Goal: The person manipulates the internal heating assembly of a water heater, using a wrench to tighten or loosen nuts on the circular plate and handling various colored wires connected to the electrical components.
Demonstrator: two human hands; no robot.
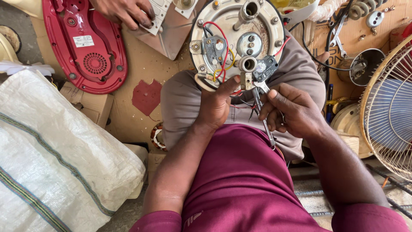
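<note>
A round metal appliance base (237,38) with red, yellow and black wires rests upright on my lap. My left hand (219,105) grips its lower rim, thumb pressed up near a small tube. My right hand (292,109) is closed around metal pliers (262,107), whose jaws reach up to a small black switch part (265,68) at the base's lower edge. Thin red and black wires run between my two hands.
Another person's hand (124,10) rests on a white part at the top. A red plastic cover (86,45) lies on cardboard at upper left, a white woven sack (56,154) at left, a fan guard (390,107) at right, tools (339,32) behind.
</note>
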